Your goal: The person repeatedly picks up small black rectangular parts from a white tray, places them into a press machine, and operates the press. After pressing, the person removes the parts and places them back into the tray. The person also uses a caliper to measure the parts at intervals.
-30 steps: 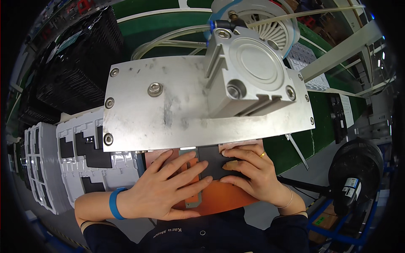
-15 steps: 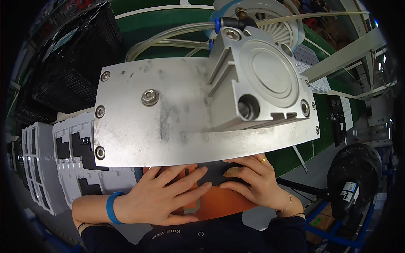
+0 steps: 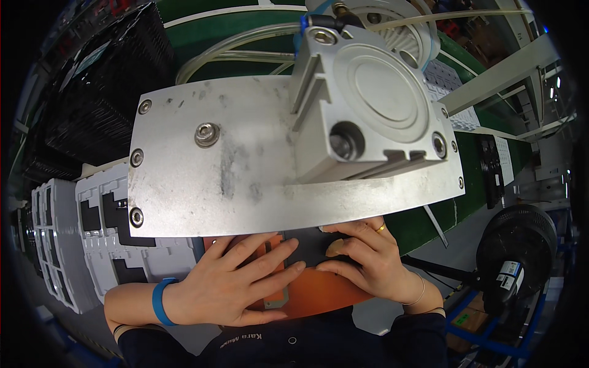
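Note:
Spread over an orange fixture plate [image 3: 331, 293], my left hand [image 3: 236, 279] is open, wearing a blue wristband. Its fingertips reach a narrow metal-edged part [image 3: 277, 297] and the left edge of a dark flat piece [image 3: 310, 248]. My right hand [image 3: 371, 257], with a ring, has bent fingers and thumb closed at that dark piece's right edge. One of its fingertips has a tan covering. Above both hands is a silver metal plate [image 3: 184, 184] with screws, bearing a square pneumatic cylinder [image 3: 380, 98]. This plate hides the far part of the fixture and some fingertips.
White moulded trays [image 3: 98, 245] stand at the left, with stacked black trays [image 3: 110, 92] behind them. Clear air tubes [image 3: 239, 46] run behind the cylinder. A black round device on an arm [image 3: 515, 251] stands at the right. The bench top [image 3: 423, 236] is green.
The metal plate and cylinder sit slightly further left and up in view. Both hands keep nearly the same pose and place.

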`<move>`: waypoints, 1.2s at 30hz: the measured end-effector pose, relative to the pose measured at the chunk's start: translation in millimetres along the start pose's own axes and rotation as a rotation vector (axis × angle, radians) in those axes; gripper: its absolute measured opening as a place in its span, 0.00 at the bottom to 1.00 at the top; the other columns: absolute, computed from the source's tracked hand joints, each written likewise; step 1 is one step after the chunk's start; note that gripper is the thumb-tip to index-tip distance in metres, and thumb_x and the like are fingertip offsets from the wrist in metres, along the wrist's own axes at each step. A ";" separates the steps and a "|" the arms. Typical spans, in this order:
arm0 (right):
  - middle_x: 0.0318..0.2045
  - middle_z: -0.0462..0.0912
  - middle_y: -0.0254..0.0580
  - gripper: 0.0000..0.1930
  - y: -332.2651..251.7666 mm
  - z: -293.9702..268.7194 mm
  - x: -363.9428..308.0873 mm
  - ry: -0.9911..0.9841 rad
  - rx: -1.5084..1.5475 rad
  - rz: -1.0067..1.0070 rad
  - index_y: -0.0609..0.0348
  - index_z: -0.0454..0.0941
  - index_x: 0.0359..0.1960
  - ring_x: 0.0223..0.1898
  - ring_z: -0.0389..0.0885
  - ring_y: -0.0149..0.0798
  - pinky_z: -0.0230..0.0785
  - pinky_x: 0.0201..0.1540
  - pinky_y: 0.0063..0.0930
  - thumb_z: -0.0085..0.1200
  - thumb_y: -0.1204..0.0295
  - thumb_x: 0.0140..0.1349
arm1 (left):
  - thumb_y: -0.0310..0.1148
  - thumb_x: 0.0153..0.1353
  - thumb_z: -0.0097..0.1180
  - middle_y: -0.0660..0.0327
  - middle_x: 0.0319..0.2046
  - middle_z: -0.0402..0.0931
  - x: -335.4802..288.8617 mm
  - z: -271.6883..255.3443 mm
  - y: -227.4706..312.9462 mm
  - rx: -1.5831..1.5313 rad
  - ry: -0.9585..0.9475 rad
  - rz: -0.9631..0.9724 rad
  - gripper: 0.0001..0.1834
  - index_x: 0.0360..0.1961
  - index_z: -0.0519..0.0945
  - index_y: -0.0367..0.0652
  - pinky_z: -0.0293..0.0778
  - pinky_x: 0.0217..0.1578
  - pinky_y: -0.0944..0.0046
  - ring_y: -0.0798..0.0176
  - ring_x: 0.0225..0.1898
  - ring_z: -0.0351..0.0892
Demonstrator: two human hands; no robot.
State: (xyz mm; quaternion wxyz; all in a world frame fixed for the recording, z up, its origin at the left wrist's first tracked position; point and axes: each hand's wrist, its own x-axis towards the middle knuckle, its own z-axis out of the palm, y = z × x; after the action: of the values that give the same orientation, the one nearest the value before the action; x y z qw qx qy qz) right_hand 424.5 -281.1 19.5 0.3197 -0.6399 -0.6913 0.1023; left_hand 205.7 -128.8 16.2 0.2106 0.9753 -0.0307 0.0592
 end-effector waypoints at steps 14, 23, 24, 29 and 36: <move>0.45 0.73 0.42 0.15 -7.9 -18.2 14.1 -0.169 0.196 0.093 0.57 0.75 0.37 0.48 0.74 0.46 0.69 0.52 0.38 0.68 0.75 0.50 | 0.52 0.55 0.64 0.50 0.64 0.66 0.1 -5.0 7.7 -0.034 0.148 -0.005 0.33 0.60 0.76 0.48 0.63 0.60 0.42 0.42 0.63 0.65; 0.39 0.78 0.39 0.16 -52.8 -5.7 12.9 -0.185 0.840 0.296 0.62 0.70 0.36 0.46 0.80 0.30 0.77 0.51 0.26 0.67 0.86 0.52 | 0.31 0.61 0.64 0.56 0.40 0.81 -28.6 -10.2 49.4 -0.935 0.420 -0.436 0.23 0.57 0.75 0.35 0.76 0.41 0.67 0.69 0.40 0.80; 0.41 0.79 0.40 0.17 -60.3 3.2 18.5 -0.188 0.853 0.225 0.63 0.71 0.38 0.46 0.80 0.30 0.77 0.51 0.26 0.67 0.86 0.52 | 0.30 0.61 0.64 0.58 0.39 0.81 -38.0 -16.5 51.5 -0.930 0.300 -0.532 0.21 0.55 0.77 0.35 0.76 0.41 0.69 0.73 0.40 0.78; 0.43 0.80 0.47 0.18 -97.8 33.4 85.4 -0.275 0.572 -0.009 0.66 0.74 0.46 0.46 0.82 0.40 0.77 0.47 0.30 0.65 0.74 0.57 | 0.23 0.65 0.56 0.63 0.43 0.79 -142.1 -6.6 31.8 -0.675 1.283 -0.778 0.23 0.62 0.73 0.36 0.74 0.43 0.72 0.73 0.42 0.77; 0.39 0.82 0.52 0.23 -102.9 152.1 169.7 -0.358 -0.035 -0.313 0.65 0.77 0.46 0.46 0.81 0.52 0.75 0.46 0.40 0.68 0.64 0.53 | 0.34 0.65 0.58 0.50 0.48 0.81 -299.5 28.1 -48.7 0.077 1.312 -1.183 0.24 0.60 0.75 0.36 0.72 0.52 0.64 0.61 0.48 0.79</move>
State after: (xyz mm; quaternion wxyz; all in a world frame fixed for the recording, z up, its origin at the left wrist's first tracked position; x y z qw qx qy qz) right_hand 257.0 -95.7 11.1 0.1928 -0.5022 -0.8293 0.1511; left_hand -84.1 -85.7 -67.5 0.1490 0.6072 0.6080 0.4892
